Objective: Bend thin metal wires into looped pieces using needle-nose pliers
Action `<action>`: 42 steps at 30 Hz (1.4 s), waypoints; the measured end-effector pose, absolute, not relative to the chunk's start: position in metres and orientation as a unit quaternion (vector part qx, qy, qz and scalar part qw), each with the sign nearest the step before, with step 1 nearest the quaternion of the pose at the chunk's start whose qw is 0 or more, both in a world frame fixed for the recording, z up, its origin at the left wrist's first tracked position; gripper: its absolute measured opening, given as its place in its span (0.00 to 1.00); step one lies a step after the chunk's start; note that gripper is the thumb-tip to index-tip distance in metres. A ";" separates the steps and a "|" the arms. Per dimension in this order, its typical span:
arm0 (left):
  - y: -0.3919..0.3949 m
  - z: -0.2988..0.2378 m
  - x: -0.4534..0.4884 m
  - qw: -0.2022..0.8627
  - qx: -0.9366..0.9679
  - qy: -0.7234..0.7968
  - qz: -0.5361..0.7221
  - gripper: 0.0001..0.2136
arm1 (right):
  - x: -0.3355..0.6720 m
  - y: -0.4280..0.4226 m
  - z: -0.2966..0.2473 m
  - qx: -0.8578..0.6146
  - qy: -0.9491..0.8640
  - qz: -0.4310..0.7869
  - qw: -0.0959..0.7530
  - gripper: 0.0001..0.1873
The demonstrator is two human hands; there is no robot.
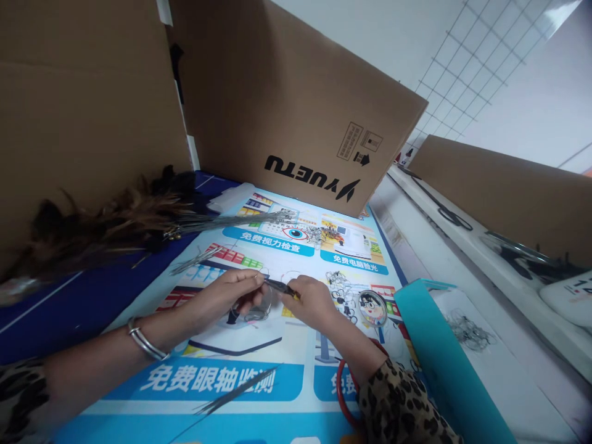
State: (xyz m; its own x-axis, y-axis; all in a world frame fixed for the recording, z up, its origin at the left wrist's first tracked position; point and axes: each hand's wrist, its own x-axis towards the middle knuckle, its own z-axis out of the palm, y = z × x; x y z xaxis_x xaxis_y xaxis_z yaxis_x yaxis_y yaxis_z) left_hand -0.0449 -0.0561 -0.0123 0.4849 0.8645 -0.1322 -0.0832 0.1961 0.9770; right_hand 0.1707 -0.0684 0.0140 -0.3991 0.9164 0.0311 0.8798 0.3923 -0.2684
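My left hand [231, 295] pinches a thin wire ring [263, 303] over a printed poster [259, 382] on the table. My right hand [312, 301] is closed on small dark pliers [280, 285], whose tip meets the ring at my left fingertips. A silver bangle [145, 340] sits on my left wrist and a red bangle [345, 382] on my right. A single dark feather [240, 391] lies on the poster near me.
A pile of brown feathers [106, 222] with wire stems lies at the left. Cardboard sheets [296, 105] stand behind. A teal box [444, 357] with wire rings stands at the right, a round badge [371, 308] beside it. Loose metal rings [319, 234] lie farther back.
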 end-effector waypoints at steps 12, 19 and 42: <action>-0.057 -0.006 -0.047 0.657 0.544 0.386 0.352 0.17 | 0.167 -0.072 0.013 -0.535 -0.841 0.058 0.054 0.13; -0.057 -0.004 -0.048 0.643 0.561 0.392 0.344 0.17 | 0.166 -0.069 0.009 -0.545 -0.833 0.079 0.061 0.14; -0.055 -0.008 -0.045 0.619 0.566 0.396 0.374 0.16 | 0.164 -0.071 0.006 -0.580 -0.790 0.178 0.093 0.20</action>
